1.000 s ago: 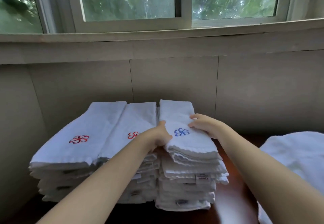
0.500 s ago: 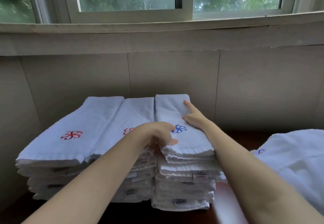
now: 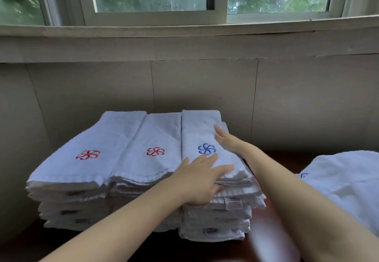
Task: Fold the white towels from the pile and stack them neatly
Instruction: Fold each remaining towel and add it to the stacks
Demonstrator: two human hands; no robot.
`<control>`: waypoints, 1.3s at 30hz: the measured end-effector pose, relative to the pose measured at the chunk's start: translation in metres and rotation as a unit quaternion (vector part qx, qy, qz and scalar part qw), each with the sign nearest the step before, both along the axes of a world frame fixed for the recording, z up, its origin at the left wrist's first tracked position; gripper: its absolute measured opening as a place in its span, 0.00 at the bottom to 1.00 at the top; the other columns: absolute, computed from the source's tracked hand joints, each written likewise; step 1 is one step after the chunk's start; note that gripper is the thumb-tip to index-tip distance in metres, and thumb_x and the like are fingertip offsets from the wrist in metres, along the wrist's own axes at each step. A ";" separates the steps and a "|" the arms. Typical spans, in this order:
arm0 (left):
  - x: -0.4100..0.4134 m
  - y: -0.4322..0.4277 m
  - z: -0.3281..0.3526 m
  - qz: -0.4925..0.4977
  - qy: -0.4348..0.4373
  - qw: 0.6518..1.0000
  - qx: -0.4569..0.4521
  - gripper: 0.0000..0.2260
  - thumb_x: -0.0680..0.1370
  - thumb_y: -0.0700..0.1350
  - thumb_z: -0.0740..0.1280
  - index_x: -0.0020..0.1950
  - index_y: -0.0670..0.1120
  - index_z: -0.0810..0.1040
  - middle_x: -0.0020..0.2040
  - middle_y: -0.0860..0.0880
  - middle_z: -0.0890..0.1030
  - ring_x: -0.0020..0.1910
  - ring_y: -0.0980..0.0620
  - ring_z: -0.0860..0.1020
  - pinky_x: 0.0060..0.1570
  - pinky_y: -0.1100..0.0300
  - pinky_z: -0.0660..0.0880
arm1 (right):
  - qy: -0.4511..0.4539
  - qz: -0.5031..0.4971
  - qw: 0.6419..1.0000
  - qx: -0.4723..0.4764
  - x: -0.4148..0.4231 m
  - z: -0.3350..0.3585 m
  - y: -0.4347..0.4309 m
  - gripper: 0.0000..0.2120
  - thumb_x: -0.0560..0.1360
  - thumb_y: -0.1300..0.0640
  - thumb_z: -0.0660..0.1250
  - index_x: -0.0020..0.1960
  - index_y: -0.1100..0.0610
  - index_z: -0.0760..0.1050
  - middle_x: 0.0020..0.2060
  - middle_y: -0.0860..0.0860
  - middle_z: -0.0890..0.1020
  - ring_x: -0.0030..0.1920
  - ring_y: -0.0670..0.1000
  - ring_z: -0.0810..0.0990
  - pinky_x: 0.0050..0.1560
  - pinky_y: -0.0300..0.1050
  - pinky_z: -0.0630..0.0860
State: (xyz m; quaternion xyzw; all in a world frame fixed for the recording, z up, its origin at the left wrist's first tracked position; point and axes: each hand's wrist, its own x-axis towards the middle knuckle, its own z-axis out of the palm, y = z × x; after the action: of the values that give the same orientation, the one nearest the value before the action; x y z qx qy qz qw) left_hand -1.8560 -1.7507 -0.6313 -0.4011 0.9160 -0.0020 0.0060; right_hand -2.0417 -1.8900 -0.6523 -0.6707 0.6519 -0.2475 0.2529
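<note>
since half a second ago the left hand [image 3: 202, 181] has been uncurled: its grip, then bent over the near edge of the top towel [image 3: 207, 138], is now seen open, fingers straightened and spread flat across that towel's near end, with the lower fingers laid against the folded edges beneath. the right hand [image 3: 227, 139] is kept flat and open on the right side of the same towel, just beside the blue embroidered flower [image 3: 207, 148]; nothing is gripped by either hand. no containers are seen. the top towel is lain on the right stack [image 3: 217, 220], which is set touching the middle stack [image 3: 151, 159] and beside the left stack [image 3: 78, 171], both marked with red flowers, on the dark counter [image 3: 264, 239]. the unfolded pile [image 3: 346, 187] is seen at the right, apart from the stacks.
</note>
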 end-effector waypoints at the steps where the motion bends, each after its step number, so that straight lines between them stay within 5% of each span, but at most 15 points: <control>1: 0.001 0.000 0.001 -0.009 -0.005 1.000 0.004 0.24 0.83 0.54 0.54 0.76 0.63 0.48 0.79 0.50 0.42 0.77 0.49 0.43 0.74 0.42 0.46 | 0.084 -0.029 0.996 0.015 -0.001 0.008 -0.004 0.25 0.83 0.48 0.47 0.78 0.45 0.45 0.78 0.52 0.48 0.77 0.57 0.49 0.75 0.53 0.47; 4: 0.000 0.004 -0.001 -0.017 -0.014 1.000 0.011 0.29 0.80 0.58 0.58 0.77 0.63 0.48 0.79 0.48 0.41 0.77 0.47 0.42 0.74 0.42 0.44 | 0.253 -0.097 0.960 -0.076 0.012 0.039 -0.014 0.23 0.82 0.45 0.46 0.77 0.42 0.49 0.77 0.54 0.39 0.77 0.59 0.42 0.72 0.64 0.41; 6: -0.002 0.006 -0.004 -0.014 -0.014 1.000 0.005 0.34 0.77 0.59 0.64 0.76 0.62 0.48 0.79 0.47 0.41 0.77 0.45 0.42 0.74 0.42 0.43 | 0.234 -0.035 0.964 -0.123 0.033 0.042 -0.024 0.24 0.82 0.44 0.45 0.77 0.44 0.50 0.78 0.51 0.44 0.77 0.55 0.46 0.72 0.61 0.42; 11: -0.001 0.006 -0.013 -0.007 -0.013 0.999 -0.039 0.38 0.74 0.56 0.69 0.76 0.59 0.48 0.78 0.46 0.41 0.77 0.44 0.45 0.74 0.42 0.46 | 0.286 0.065 0.955 -0.048 0.057 0.020 -0.032 0.23 0.82 0.44 0.41 0.77 0.43 0.51 0.78 0.48 0.49 0.77 0.51 0.46 0.74 0.58 0.39; 15: -0.004 0.006 -0.015 -0.002 -0.017 0.999 -0.036 0.39 0.74 0.56 0.68 0.76 0.61 0.46 0.78 0.45 0.42 0.77 0.45 0.44 0.73 0.42 0.45 | 0.199 0.105 0.974 0.014 0.054 0.027 -0.004 0.25 0.81 0.39 0.44 0.77 0.42 0.52 0.77 0.46 0.51 0.77 0.51 0.47 0.76 0.55 0.42; 18: -0.005 0.009 -0.018 0.003 -0.025 0.998 -0.058 0.37 0.75 0.55 0.67 0.76 0.59 0.48 0.78 0.45 0.46 0.76 0.45 0.46 0.72 0.42 0.45 | 0.073 0.075 0.993 0.054 0.052 0.030 0.043 0.31 0.78 0.34 0.50 0.76 0.49 0.58 0.75 0.49 0.61 0.74 0.51 0.60 0.75 0.51 0.52; 23: -0.006 0.027 -0.032 0.051 -0.026 0.993 -0.107 0.37 0.79 0.49 0.63 0.78 0.52 0.40 0.78 0.42 0.40 0.77 0.45 0.40 0.73 0.43 0.41 | -0.141 0.100 0.981 0.087 0.034 0.036 0.137 0.22 0.82 0.46 0.50 0.70 0.56 0.70 0.70 0.50 0.70 0.70 0.48 0.67 0.73 0.44 0.58; 28: 0.007 0.063 -0.046 0.060 -0.022 0.990 -0.126 0.35 0.79 0.41 0.59 0.78 0.53 0.40 0.78 0.40 0.38 0.77 0.42 0.40 0.73 0.44 0.41 | -0.064 0.039 0.997 0.005 0.021 0.031 0.241 0.29 0.81 0.43 0.45 0.67 0.58 0.74 0.66 0.52 0.75 0.68 0.48 0.70 0.70 0.40 0.61; 31: 0.014 0.085 -0.046 0.081 0.008 0.991 -0.105 0.30 0.79 0.43 0.59 0.78 0.50 0.49 0.79 0.44 0.43 0.77 0.45 0.45 0.74 0.45 0.46 | -0.036 -0.003 0.999 -0.002 0.018 0.013 0.302 0.29 0.79 0.38 0.46 0.63 0.51 0.78 0.59 0.43 0.79 0.59 0.42 0.75 0.56 0.33 0.69; 33: 0.012 0.101 -0.044 0.082 0.040 0.992 -0.089 0.28 0.79 0.44 0.59 0.78 0.49 0.53 0.78 0.45 0.51 0.76 0.46 0.52 0.72 0.49 0.55 | -0.058 -0.033 0.998 -0.015 0.013 -0.006 0.340 0.21 0.81 0.43 0.49 0.59 0.47 0.79 0.53 0.40 0.79 0.51 0.38 0.75 0.49 0.29 0.68; 36: 0.001 0.118 -0.033 0.076 0.080 0.990 -0.090 0.26 0.79 0.45 0.59 0.76 0.49 0.57 0.75 0.46 0.59 0.73 0.46 0.60 0.67 0.52 0.63 | -0.162 -0.118 0.979 -0.033 -0.002 -0.035 0.385 0.15 0.82 0.52 0.55 0.51 0.51 0.81 0.48 0.45 0.83 0.52 0.42 0.79 0.59 0.37 0.71; 39: -0.011 0.121 -0.013 0.105 0.139 0.982 -0.077 0.24 0.78 0.44 0.60 0.74 0.48 0.62 0.71 0.46 0.64 0.68 0.44 0.66 0.62 0.51 0.69 | -0.060 -0.199 0.976 -0.063 -0.030 -0.048 0.408 0.15 0.81 0.57 0.58 0.47 0.62 0.81 0.43 0.54 0.84 0.50 0.51 0.81 0.50 0.41 0.71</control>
State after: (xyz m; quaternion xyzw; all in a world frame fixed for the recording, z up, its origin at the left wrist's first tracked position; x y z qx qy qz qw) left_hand -1.8668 -1.6301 -0.6439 -0.4910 0.8576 -0.0162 -0.1520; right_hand -2.0714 -1.4818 -0.6999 -0.5257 0.7392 -0.3735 0.1942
